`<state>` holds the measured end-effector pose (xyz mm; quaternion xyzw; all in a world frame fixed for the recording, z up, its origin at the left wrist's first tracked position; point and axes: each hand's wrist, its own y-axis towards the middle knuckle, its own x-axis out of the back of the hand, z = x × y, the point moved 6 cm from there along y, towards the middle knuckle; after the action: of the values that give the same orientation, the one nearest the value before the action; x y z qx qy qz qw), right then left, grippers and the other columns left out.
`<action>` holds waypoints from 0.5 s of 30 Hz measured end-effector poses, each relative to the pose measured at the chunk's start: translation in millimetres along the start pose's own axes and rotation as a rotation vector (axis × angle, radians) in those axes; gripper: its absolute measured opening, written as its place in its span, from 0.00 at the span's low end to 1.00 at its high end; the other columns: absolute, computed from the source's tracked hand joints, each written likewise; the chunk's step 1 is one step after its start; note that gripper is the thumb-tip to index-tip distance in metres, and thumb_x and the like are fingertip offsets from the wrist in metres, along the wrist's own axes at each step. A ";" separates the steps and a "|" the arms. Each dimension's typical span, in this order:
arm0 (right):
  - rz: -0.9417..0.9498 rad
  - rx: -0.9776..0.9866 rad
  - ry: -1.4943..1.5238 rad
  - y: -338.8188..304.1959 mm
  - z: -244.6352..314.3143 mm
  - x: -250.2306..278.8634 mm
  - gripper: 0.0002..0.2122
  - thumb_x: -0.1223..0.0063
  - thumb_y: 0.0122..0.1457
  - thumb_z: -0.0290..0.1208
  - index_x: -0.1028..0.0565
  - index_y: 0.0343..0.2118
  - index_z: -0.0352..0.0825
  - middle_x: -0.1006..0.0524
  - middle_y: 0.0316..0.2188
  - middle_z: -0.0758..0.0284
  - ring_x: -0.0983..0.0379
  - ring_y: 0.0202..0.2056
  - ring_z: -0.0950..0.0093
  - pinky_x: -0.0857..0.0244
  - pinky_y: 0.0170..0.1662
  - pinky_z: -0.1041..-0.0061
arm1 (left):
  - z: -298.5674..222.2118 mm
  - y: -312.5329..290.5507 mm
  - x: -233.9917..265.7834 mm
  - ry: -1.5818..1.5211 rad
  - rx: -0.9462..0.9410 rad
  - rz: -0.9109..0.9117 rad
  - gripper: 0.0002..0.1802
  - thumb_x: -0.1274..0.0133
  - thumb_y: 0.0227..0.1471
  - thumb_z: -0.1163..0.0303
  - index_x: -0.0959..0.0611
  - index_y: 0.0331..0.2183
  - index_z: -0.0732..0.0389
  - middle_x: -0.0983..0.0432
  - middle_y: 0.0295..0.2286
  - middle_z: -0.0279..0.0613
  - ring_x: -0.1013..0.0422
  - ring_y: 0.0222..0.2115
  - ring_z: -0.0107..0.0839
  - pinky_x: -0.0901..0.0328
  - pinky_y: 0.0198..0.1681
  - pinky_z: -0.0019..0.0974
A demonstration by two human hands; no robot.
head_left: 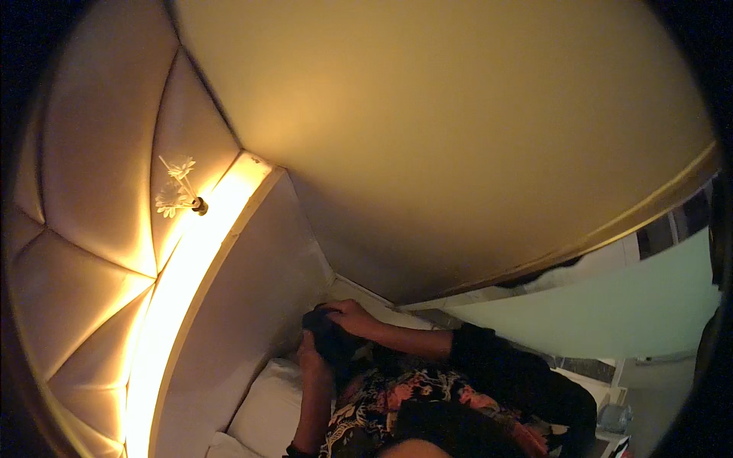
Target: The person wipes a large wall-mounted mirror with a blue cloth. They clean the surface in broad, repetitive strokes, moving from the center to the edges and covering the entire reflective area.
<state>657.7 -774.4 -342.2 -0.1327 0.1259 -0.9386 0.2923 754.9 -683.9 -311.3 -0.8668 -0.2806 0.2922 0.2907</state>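
Dark fabric [327,336], bunched up and too dim to identify as a garment, is held between my two hands. My left hand [308,353] grips its left side, with the forearm rising from the lower edge. From the right, my right hand [347,314] comes in under a pushed-up black sleeve, its fingers closed on the upper part of the fabric. Below it lies my floral-patterned clothing [405,389]. Shadow hides the fabric's lower end and some of the fingers.
White bedding [267,404] lies beside my left arm. A lit ledge [195,305] runs along the padded wall [99,153], with white flowers [174,195] in a small dark holder. A pale green panel [595,305] and a clear plastic item [615,418] are at right.
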 end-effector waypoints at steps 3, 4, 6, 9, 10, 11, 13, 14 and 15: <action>-0.095 0.118 -0.025 -22.5 63.8 28.9 0.15 0.56 0.50 0.22 0.31 0.42 0.32 0.29 0.40 0.57 0.32 0.43 0.64 0.42 0.47 0.73 | -23.6 7.2 -17.3 0.177 -0.203 0.030 0.25 0.64 0.55 0.56 0.28 0.41 0.69 0.29 0.35 0.44 0.32 0.32 0.37 0.37 0.37 0.35; -0.144 0.245 -0.048 -30.4 94.7 43.2 0.15 0.56 0.50 0.21 0.32 0.43 0.32 0.30 0.42 0.57 0.33 0.44 0.64 0.43 0.48 0.72 | -53.8 -10.3 -44.8 0.296 -0.360 0.092 0.24 0.65 0.55 0.57 0.28 0.41 0.70 0.29 0.35 0.45 0.32 0.33 0.37 0.37 0.38 0.36; -0.258 0.490 -0.090 -56.6 157.3 69.6 0.17 0.57 0.50 0.20 0.34 0.46 0.32 0.33 0.45 0.57 0.36 0.47 0.64 0.45 0.50 0.71 | -102.7 -39.4 -95.0 0.370 -0.715 0.204 0.23 0.66 0.56 0.59 0.28 0.41 0.70 0.29 0.36 0.46 0.32 0.36 0.39 0.38 0.41 0.37; -0.425 0.920 -0.237 -108.5 265.6 100.9 0.20 0.56 0.46 0.24 0.34 0.46 0.34 0.34 0.47 0.58 0.41 0.50 0.56 0.53 0.55 0.64 | -184.3 -113.3 -159.7 0.416 -1.522 0.229 0.20 0.63 0.54 0.62 0.28 0.40 0.70 0.30 0.38 0.52 0.33 0.41 0.48 0.42 0.48 0.44; -0.445 1.043 -0.291 -126.2 295.5 108.3 0.20 0.55 0.45 0.24 0.34 0.45 0.34 0.35 0.48 0.58 0.43 0.51 0.55 0.55 0.55 0.60 | -197.4 -122.6 -172.0 0.504 -1.676 0.239 0.19 0.62 0.53 0.64 0.28 0.39 0.69 0.30 0.38 0.54 0.35 0.42 0.49 0.45 0.50 0.50; -0.496 1.167 -0.414 -142.3 321.8 107.5 0.21 0.54 0.44 0.25 0.34 0.45 0.34 0.36 0.48 0.57 0.44 0.52 0.56 0.55 0.55 0.58 | -212.0 -131.8 -176.1 0.589 -1.810 0.239 0.18 0.60 0.52 0.65 0.27 0.39 0.68 0.31 0.39 0.54 0.36 0.44 0.51 0.48 0.51 0.53; -0.674 1.361 -0.742 -181.3 353.3 114.0 0.23 0.53 0.41 0.27 0.34 0.45 0.34 0.37 0.50 0.56 0.46 0.53 0.57 0.56 0.54 0.54 | -230.0 -153.5 -205.6 0.670 -2.037 0.364 0.16 0.57 0.49 0.67 0.27 0.38 0.66 0.32 0.41 0.55 0.39 0.47 0.52 0.55 0.53 0.57; -0.712 1.332 -0.827 -176.2 346.7 111.4 0.23 0.52 0.41 0.27 0.34 0.45 0.33 0.38 0.50 0.57 0.44 0.53 0.59 0.55 0.53 0.54 | -236.5 -159.6 -210.5 0.736 -2.127 0.420 0.15 0.56 0.47 0.68 0.26 0.38 0.64 0.33 0.42 0.55 0.41 0.48 0.53 0.58 0.54 0.58; -0.760 1.296 -0.918 -172.4 338.4 107.0 0.23 0.52 0.40 0.28 0.34 0.45 0.33 0.38 0.50 0.57 0.43 0.52 0.60 0.55 0.52 0.55 | -238.7 -166.2 -213.5 0.795 -2.221 0.490 0.15 0.54 0.45 0.69 0.26 0.38 0.62 0.34 0.43 0.55 0.43 0.50 0.53 0.61 0.54 0.60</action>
<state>593.2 -753.0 46.5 -0.3379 -0.6143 -0.7130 -0.0001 718.8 -793.3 30.7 -0.7040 -0.0979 -0.3486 -0.6110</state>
